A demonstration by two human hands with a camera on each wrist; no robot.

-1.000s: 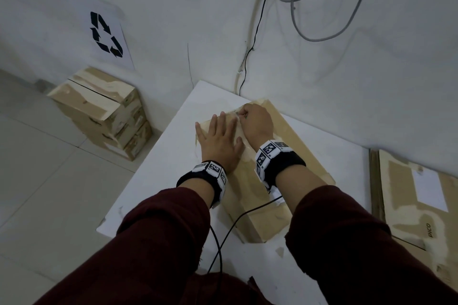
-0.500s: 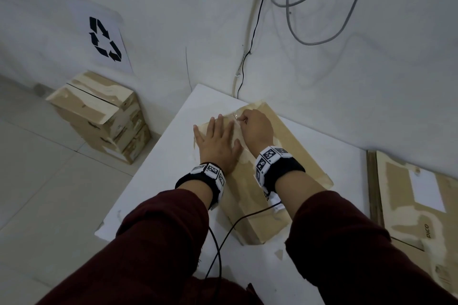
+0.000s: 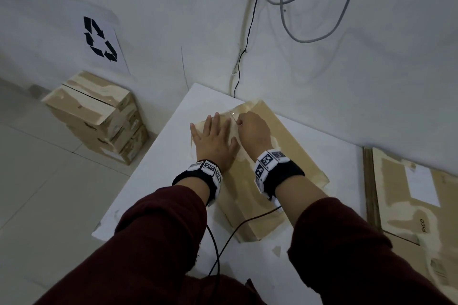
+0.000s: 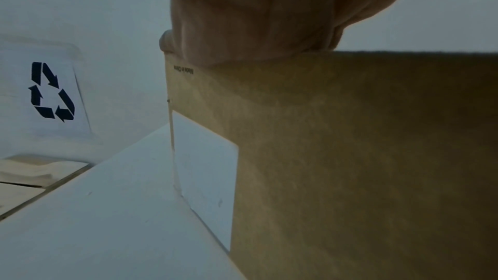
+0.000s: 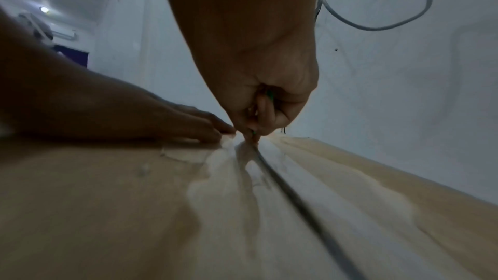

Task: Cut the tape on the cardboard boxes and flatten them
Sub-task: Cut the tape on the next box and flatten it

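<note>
A brown cardboard box (image 3: 292,146) lies on the white table (image 3: 168,176), with pale tape along its top seam (image 5: 291,195). My left hand (image 3: 214,141) lies flat on the box top left of the seam, fingers straight; in the left wrist view the left hand (image 4: 256,18) rests on the box edge above the box side (image 4: 350,157). My right hand (image 3: 252,129) is a fist near the far end of the seam. In the right wrist view the right hand (image 5: 265,101) grips a small cutter (image 5: 253,133) with a green part, its tip on the seam. Most of the cutter is hidden.
Stacked taped boxes (image 3: 99,116) stand on the floor at the left, below a recycling sign (image 3: 100,38). Flat cardboard (image 3: 409,193) lies at the table's right end. Cables (image 3: 285,2) hang on the wall behind. A black wrist cable (image 3: 223,242) crosses the table's near part.
My right hand has slid a little toward me along the seam. The left hand has stayed flat on the box top.
</note>
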